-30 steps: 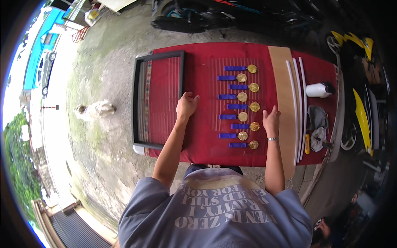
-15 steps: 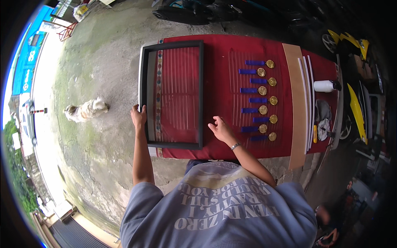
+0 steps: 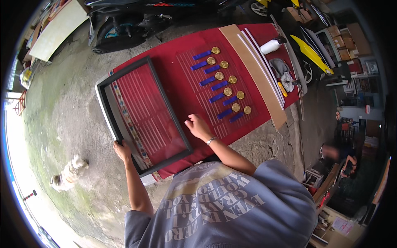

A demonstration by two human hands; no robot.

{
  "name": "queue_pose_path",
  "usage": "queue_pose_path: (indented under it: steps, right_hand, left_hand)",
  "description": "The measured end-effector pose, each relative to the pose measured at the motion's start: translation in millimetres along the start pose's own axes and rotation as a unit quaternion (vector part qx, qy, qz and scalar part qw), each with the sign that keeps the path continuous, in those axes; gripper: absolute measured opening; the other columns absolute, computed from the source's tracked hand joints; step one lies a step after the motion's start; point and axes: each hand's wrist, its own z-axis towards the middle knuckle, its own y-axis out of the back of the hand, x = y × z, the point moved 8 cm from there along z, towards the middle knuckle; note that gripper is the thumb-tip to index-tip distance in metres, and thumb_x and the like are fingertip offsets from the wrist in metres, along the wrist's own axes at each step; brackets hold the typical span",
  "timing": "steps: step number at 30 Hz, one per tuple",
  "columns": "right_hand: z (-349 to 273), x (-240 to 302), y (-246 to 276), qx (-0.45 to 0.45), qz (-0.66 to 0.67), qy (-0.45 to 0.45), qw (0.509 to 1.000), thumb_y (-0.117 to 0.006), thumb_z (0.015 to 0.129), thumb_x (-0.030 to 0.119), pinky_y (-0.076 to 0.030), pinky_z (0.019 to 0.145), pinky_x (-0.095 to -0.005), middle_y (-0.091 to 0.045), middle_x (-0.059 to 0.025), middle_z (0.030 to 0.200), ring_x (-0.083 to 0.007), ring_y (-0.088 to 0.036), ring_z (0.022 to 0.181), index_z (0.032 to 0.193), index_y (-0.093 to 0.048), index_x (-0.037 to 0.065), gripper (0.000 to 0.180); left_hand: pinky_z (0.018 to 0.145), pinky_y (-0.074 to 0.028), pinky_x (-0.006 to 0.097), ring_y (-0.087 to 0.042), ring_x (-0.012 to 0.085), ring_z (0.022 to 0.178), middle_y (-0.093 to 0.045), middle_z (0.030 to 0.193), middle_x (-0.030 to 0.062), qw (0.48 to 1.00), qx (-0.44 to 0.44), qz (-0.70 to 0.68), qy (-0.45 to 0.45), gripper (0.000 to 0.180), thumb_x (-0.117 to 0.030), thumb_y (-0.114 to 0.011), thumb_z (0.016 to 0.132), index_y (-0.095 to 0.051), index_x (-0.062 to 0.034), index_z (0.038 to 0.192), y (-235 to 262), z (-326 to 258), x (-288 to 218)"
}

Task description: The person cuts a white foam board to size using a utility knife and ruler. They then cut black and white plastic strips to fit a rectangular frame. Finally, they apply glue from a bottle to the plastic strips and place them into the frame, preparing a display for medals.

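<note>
A black rectangular frame (image 3: 170, 109) with a clear pane lies on the red-covered table (image 3: 169, 62). Its left side is in the grip of my left hand (image 3: 122, 151), the fingers at the outer edge. Just beyond the opposite side, my right hand (image 3: 199, 127) hovers over the red cloth, holding nothing, with its fingers loosely bent and a little apart. To the right of that hand lie several gold medals (image 3: 227, 91) on purple ribbons (image 3: 216, 98), set out in two staggered columns on a clear striped sheet (image 3: 221, 130).
A brown board strip (image 3: 248, 68), thin white strips (image 3: 264, 68), a white bottle (image 3: 271, 46), grey cloth (image 3: 279, 67) and a yellow-handled tool (image 3: 282, 88) occupy the table's right end. A dark motorcycle (image 3: 136, 25) stands behind. A light-coloured dog (image 3: 71, 173) is on the concrete at left.
My view has turned, so the table and everything on it now sit slanted. My left fingers have closed more around the frame's edge. The right fingers are more bent than before.
</note>
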Motion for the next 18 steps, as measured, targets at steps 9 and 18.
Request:
queue_pose_path:
  steps: [9,18]
  right_hand:
    - [7.1,-183.3,227.9,-0.264,-0.023,-0.169,0.949,-0.055,0.098,0.026,-0.053,0.081,-0.045,-0.069,-0.0214,0.1,-0.038,-0.067,0.095,0.101,-0.064,-0.001,0.028]
    - [120.3,-253.9,257.2,-0.233,-0.176,-0.093,0.952,-0.054,0.095,0.025,-0.051,0.083,-0.0497,-0.065,-0.027,0.096,-0.043,-0.063,0.093,0.095,-0.065,-0.005,0.032]
  left_hand:
    - [0.079,-0.053,0.032,-0.062,0.02,0.095,-0.064,0.105,0.0113,0.908,0.126,-0.397,-0.049,0.031,-0.014,-0.065,0.095,-0.059,-0.0004,0.122,12.3,-106.6,-268.9]
    - [0.098,-0.047,0.043,-0.06,0.0344,0.112,-0.062,0.12,0.0222,0.895,0.285,-0.341,0.031,0.05,-0.03,-0.068,0.091,-0.056,0.0047,0.125,-215.1,-186.5,-371.4]
